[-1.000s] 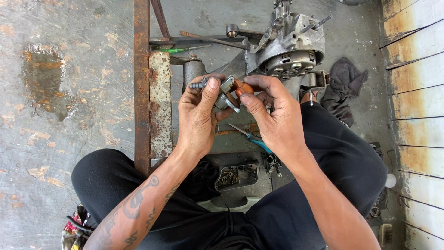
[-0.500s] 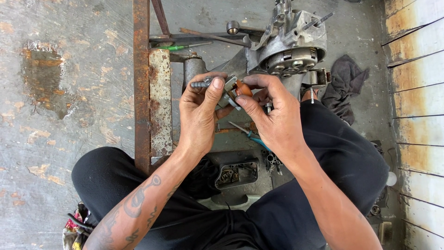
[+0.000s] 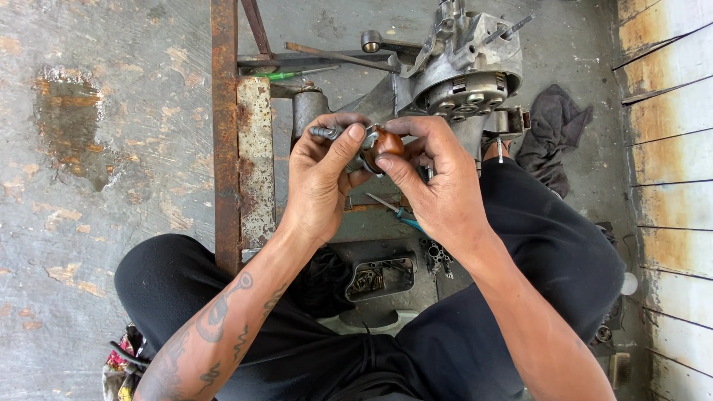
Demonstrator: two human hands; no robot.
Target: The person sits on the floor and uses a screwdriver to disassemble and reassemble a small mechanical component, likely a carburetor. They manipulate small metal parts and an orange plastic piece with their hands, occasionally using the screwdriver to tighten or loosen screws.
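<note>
Both hands raised together at centre of view, above the lap. Left hand (image 3: 323, 178) grips a small metal part (image 3: 327, 132) whose grey threaded end sticks out to the left past the thumb; fingers curled round it. Right hand (image 3: 434, 186) pinches a small reddish-brown piece (image 3: 388, 141) between thumb and fingertips, touching the metal part where the two hands meet. Exact shape of the joined part hidden by the fingers.

Just beyond the hands: grey engine casing (image 3: 464, 70) with a round cluster of bolts, resting by a rusty steel frame (image 3: 225, 134). Dark rag (image 3: 553, 134) on the concrete floor (image 3: 96, 111), far right. Near side, below the hands: blue-handled screwdriver (image 3: 395, 211) and a small open metal tray (image 3: 380, 276) of bits between the knees
</note>
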